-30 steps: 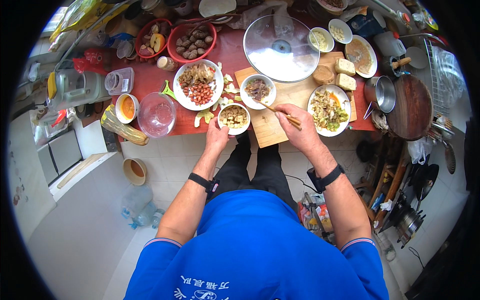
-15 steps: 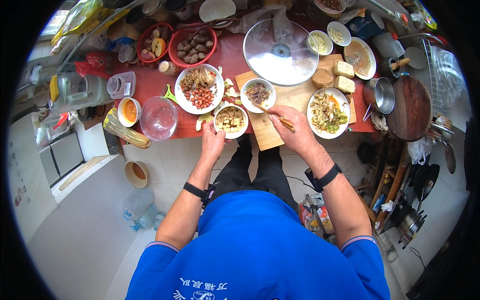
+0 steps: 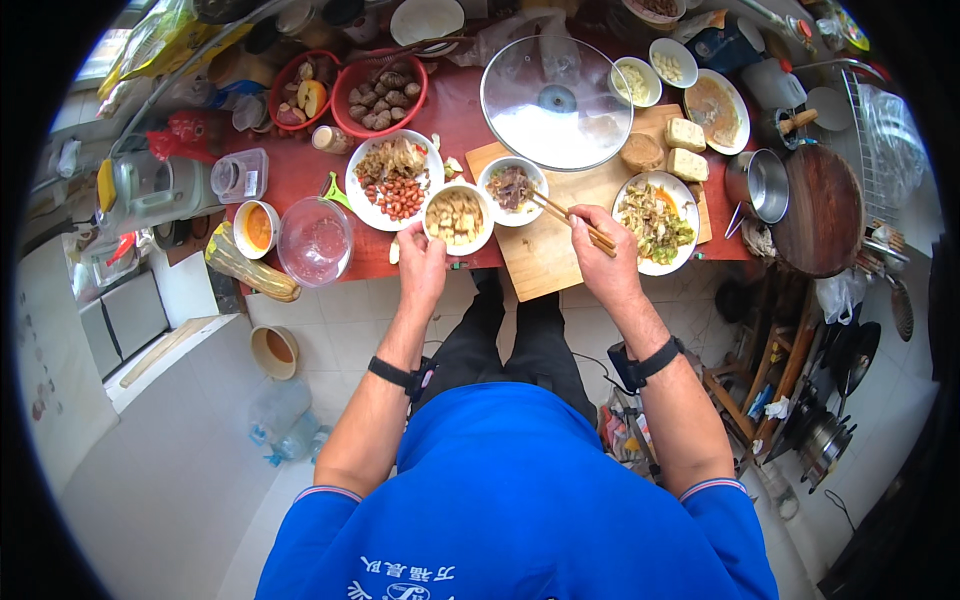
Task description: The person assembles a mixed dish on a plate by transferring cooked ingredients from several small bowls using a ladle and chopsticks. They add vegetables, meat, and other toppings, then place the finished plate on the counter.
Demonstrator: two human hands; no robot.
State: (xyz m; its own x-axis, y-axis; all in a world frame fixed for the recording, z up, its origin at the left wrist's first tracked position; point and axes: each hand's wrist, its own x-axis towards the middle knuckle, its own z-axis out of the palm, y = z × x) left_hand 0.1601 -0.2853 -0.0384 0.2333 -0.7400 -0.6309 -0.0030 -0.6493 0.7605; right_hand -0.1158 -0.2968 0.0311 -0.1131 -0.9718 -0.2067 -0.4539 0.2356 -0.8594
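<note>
At the table's near edge, my left hand (image 3: pixel 422 265) is closed on the rim of a white bowl (image 3: pixel 460 250) of pale brown cubes, which look blurred. My right hand (image 3: pixel 605 255) grips a pair of wooden chopsticks (image 3: pixel 560 212). Their tips reach the rim of a second white bowl (image 3: pixel 513 221), which contains dark strips of food. Behind the cubes stands a white plate (image 3: pixel 356 197) of red peanuts and brown shreds. To the right of my right hand, a white plate (image 3: pixel 655 268) of chopped vegetables rests on a wooden cutting board (image 3: pixel 535 265).
A glass lid (image 3: pixel 510 125) lies across the board's far part. Beyond it are tofu-like blocks (image 3: pixel 686 165). Red basins (image 3: pixel 425 100) stand at the back left, a clear plastic bowl (image 3: pixel 318 240) at the left. A metal pot (image 3: pixel 770 190) and round wooden board (image 3: pixel 825 215) are at right.
My left hand has shifted the bowl of cubes away from me and slightly left, toward the peanut plate. My right hand has moved to the right, with the chopsticks still in it.
</note>
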